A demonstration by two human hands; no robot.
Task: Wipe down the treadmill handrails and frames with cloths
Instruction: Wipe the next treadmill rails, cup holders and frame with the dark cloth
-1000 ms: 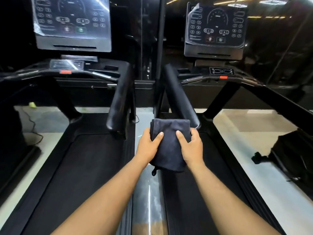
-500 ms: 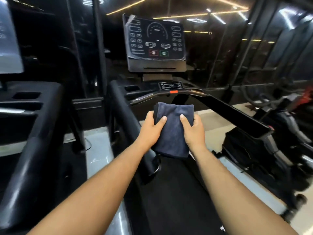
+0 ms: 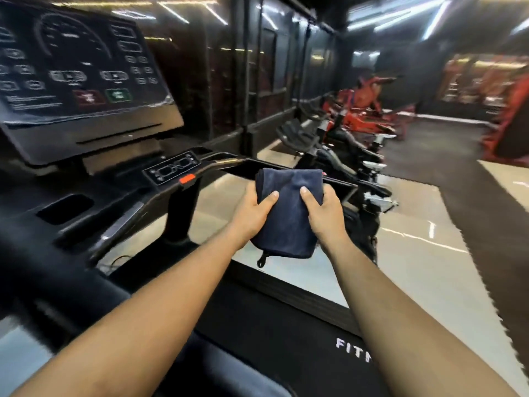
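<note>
Between my hands I see a dark navy cloth [image 3: 287,213], soft, matt and finely napped. Just behind it the handrail [image 3: 337,183] looks like glossy black plastic. Left of my hands, the console [image 3: 83,81] carries a shiny film. Below them, the belt [image 3: 272,333] looks matt and rubbery.

- The treadmill belt [image 3: 300,348] carries white capital letters near its lower right: "FITN", where the word is cut off by the person's right forearm.
- The console panel [image 3: 71,67] at upper left carries rows of white button outlines, a dial-shaped arc and two lines of small white print at its lower left; all are too blurred to read.
- A red button [image 3: 88,97] and a green button [image 3: 118,95] on that panel each bear a white mark, not legible.
- The small control strip [image 3: 174,167] below the console shows pale symbols, unreadable.
</note>
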